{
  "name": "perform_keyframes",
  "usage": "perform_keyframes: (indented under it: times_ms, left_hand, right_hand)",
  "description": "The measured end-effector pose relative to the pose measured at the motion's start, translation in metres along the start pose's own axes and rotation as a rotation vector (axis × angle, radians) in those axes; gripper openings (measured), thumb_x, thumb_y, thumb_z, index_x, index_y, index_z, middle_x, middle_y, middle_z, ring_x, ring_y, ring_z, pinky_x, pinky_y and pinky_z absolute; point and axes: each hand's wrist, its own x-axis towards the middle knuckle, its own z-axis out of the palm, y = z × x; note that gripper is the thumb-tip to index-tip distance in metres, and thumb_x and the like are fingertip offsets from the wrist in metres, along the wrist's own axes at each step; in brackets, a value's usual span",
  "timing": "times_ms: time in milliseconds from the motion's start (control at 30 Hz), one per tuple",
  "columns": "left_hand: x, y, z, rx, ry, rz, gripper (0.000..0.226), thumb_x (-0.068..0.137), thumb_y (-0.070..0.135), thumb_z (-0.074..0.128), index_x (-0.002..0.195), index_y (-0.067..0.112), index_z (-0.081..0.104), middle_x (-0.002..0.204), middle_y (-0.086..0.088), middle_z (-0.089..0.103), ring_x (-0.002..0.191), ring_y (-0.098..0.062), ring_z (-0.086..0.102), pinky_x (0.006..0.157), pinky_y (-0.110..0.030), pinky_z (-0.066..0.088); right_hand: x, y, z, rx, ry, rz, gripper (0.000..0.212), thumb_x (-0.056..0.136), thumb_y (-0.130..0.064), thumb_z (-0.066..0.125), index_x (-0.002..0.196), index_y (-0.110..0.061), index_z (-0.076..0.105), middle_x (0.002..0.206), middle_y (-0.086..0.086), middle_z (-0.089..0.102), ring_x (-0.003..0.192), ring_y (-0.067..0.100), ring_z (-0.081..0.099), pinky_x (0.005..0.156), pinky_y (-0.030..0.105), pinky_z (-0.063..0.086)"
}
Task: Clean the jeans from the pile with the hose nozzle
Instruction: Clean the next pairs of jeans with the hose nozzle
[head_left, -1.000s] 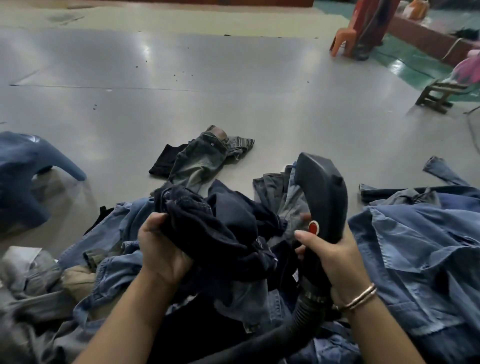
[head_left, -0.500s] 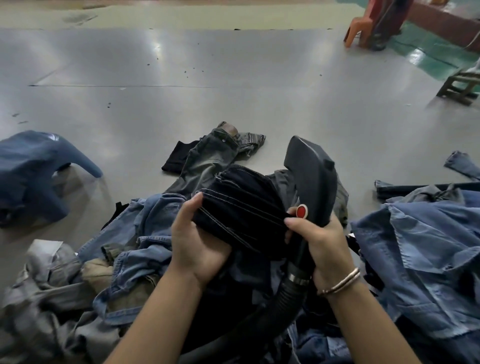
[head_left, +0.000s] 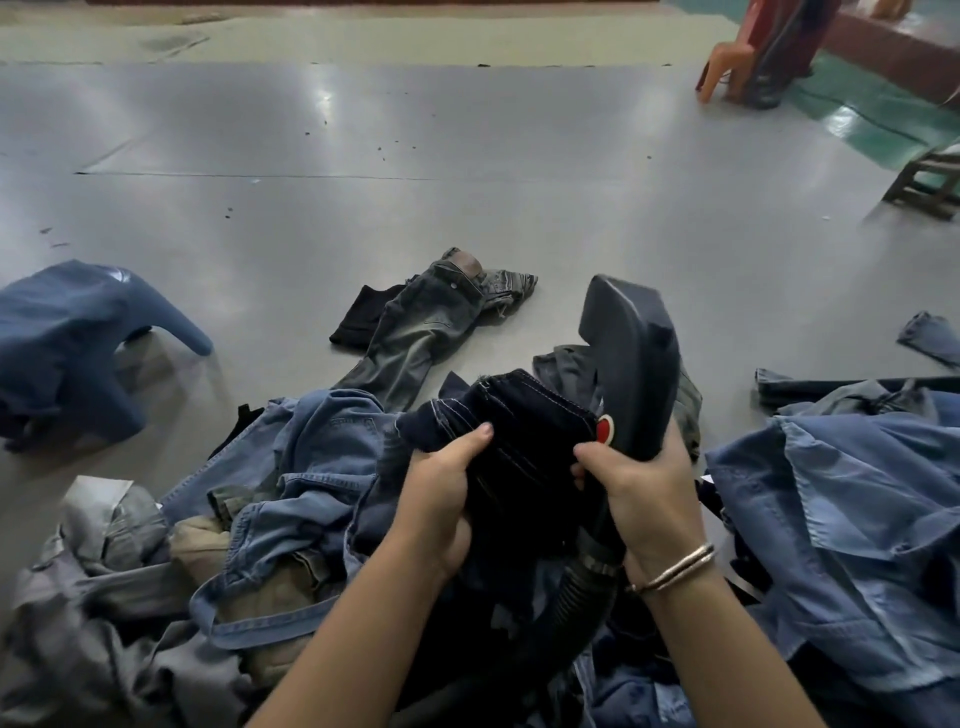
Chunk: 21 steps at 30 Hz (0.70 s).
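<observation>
Here, dark jeans (head_left: 524, 415), pale stitching, bunched

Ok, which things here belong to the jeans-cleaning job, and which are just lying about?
In the job:
- dark jeans, gripped by left hand
- hose nozzle, gripped by right hand
- hose
- denim pile

Lying about:
- grey jeans on the floor
- blue stool
- orange chair
- wooden stool

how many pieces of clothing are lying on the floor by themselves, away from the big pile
2. A blue garment lies at the far left, and grey washed jeans over a black piece lie in the middle, ahead of the pile. The scrap at the right edge may be another.
</observation>
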Motion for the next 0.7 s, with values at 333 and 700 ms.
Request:
perform_keyframes:
  times_ms: [333,700]
  left_hand:
    - [-0.001,0.003,0.003,-0.082,-0.015,0.040,0.044,0.071,0.018,0.067,0.108,-0.007,0.066,0.098,-0.025,0.068,0.081,-0.034,0.069,0.068,-0.039,0.059]
    - [0.001,0.018,-0.036,0.070,-0.016,0.097,0.020,0.068,0.003,0.058,0.088,-0.003,0.060,0.068,-0.016,0.064,0.059,-0.025,0.066,0.051,-0.031,0.054]
  right_hand:
    - [-0.019,0.012,-0.003,-0.124,-0.332,0.014,0.033,0.062,0.001,0.074,0.090,-0.009,0.059,0.063,0.000,0.059,0.056,0.018,0.058,0.053,0.033,0.053]
    - [-0.019,-0.028,-0.080,0.004,-0.425,0.206,0.085,0.036,-0.070,0.086,0.064,0.005,0.059,0.051,0.035,0.049,0.041,0.030,0.051,0.043,0.022,0.042]
